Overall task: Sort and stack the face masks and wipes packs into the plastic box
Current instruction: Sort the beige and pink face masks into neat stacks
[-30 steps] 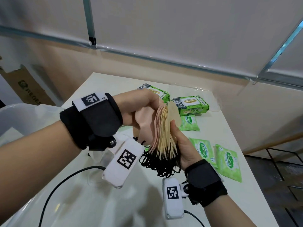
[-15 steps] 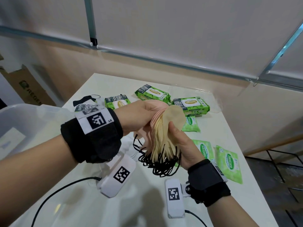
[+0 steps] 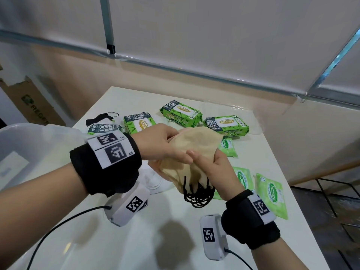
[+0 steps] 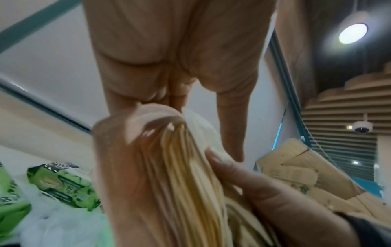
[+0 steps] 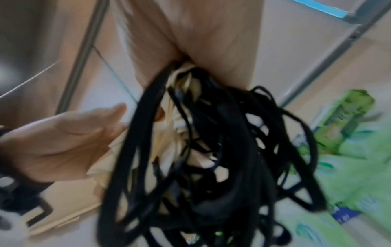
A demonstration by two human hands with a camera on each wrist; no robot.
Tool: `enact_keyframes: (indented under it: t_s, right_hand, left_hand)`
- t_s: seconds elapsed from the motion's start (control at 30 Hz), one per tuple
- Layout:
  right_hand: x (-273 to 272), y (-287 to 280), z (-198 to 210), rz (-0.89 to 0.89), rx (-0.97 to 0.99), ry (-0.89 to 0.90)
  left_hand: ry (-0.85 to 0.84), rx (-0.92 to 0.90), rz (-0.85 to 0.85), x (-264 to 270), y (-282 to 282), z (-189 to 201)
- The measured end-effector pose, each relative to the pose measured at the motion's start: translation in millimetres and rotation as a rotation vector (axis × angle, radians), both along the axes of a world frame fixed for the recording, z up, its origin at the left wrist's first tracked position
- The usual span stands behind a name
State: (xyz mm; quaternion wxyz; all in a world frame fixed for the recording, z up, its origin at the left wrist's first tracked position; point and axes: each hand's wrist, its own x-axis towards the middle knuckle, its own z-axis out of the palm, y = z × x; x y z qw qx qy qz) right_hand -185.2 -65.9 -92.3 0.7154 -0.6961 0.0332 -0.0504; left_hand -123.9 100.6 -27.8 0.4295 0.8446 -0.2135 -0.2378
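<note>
**Op:** White tabletop (image 3: 175,248) filled the lower frame, bare nearest the camera, and just above it both hands sat at centre. I had my left hand (image 3: 161,143) curled over the top of the stack of face masks (image 3: 194,151), thumb underneath, and my right hand (image 3: 218,172) wrapped round its lower right edge. Both were pinching the beige stack from opposite sides, I'd judge to square the edges before stacking.

**Second:** And the ear loops?

**Op:** Black ear loops (image 3: 198,195) hung in a tangle below the stack, clear of my fingers. The right wrist view showed them bunched where the masks met my palm.

**Second:** Where did the stack have to go?

**Op:** To the plastic box (image 3: 29,145) at the left edge, translucent, near my left forearm. The stack was held above the table, not yet in it.

**Second:** The wipes?

**Op:** Flat green sachets (image 3: 272,193) lay at right, just beyond my right wrist. Further back, upper centre, the thick wipes packs (image 3: 181,114) lay spread in a loose row, and a black mask (image 3: 101,116) sat farthest left. None looked sorted yet.
</note>
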Motion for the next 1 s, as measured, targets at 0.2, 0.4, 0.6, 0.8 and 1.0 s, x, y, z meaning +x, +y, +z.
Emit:
enact_keyframes:
  t_s: [0.2,0.4,0.6,0.8,1.0]
  right_hand:
    - [3.9,9.8,5.4,0.038,-0.125,-0.064]
    - [4.3,-3.1,13.8,0.217,0.146,0.172]
    - [6.2,1.7,12.5,0.147,-0.06,0.07]
    - [5.6,0.8,15.2,0.109,-0.059,0.067]
    - [4.9,6.2,18.1,0.221,-0.022,0.087]
  left_hand:
    - [0.094,-0.115,0.083,4.8,3.1,-15.7]
    - [0.165,-0.155,0.033,6.2,10.6,-12.8]
    - [0.196,-0.228,0.023,8.4,13.1,-19.5]
    - [0.253,-0.301,0.021,12.0,18.5,-21.0]
    - [0.255,-0.292,-0.048,12.8,19.4,-20.5]
